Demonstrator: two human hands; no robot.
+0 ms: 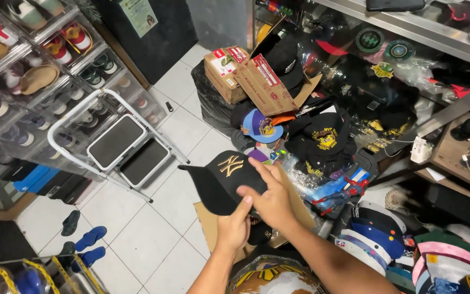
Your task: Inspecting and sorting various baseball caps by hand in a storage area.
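Observation:
I hold a black cap (218,182) with a gold embroidered emblem on its front, above the white tiled floor. My left hand (233,228) grips the cap's lower rear edge from below. My right hand (270,200) rests on the cap's right side, with fingers spread over the crown and reaching toward the emblem. The brim points left. Below the cap lies a flat piece of brown cardboard (208,223).
A pile of caps (305,136) and open cardboard boxes (246,76) sits ahead. Stacked caps (376,239) lie at lower right. A white step stool (121,147) stands at left by clear shoe boxes (23,65). Blue sandals (89,245) lie on the floor.

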